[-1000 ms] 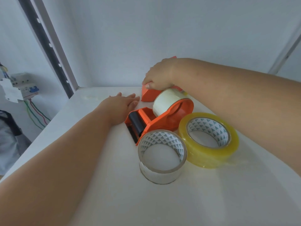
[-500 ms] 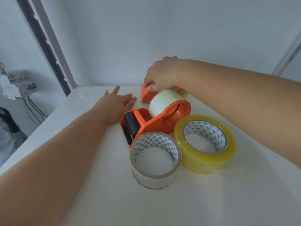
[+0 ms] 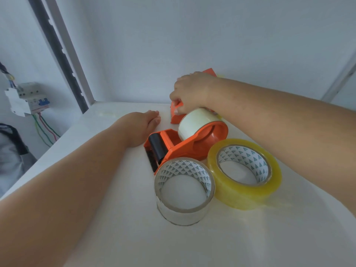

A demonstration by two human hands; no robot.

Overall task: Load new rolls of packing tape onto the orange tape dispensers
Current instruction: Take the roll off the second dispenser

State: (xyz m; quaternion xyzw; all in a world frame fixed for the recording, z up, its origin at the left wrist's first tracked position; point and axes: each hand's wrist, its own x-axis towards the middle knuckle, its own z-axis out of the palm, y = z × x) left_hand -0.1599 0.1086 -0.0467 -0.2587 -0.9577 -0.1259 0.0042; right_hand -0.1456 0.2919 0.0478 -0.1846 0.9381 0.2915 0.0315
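Gripping far dispenser [image 3: 176, 117] still, right hand [image 3: 189, 91] fingers clamped on it; left hand [image 3: 139, 126] fingers now together, flat on tabletop [image 3: 115, 218].

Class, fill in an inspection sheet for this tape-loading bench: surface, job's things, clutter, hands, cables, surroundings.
Surface: white table, no marks seen.
Job's things: near orange dispenser lying with a pale roll on it; far orange dispenser mostly hidden; clear roll and yellow roll flat, touching.
Clutter: nothing seen.
Hands: left hand flat on table; right hand gripping far dispenser.
Cables: coloured wires below breaker box.
Surroundings: white walls, dark slotted rail.
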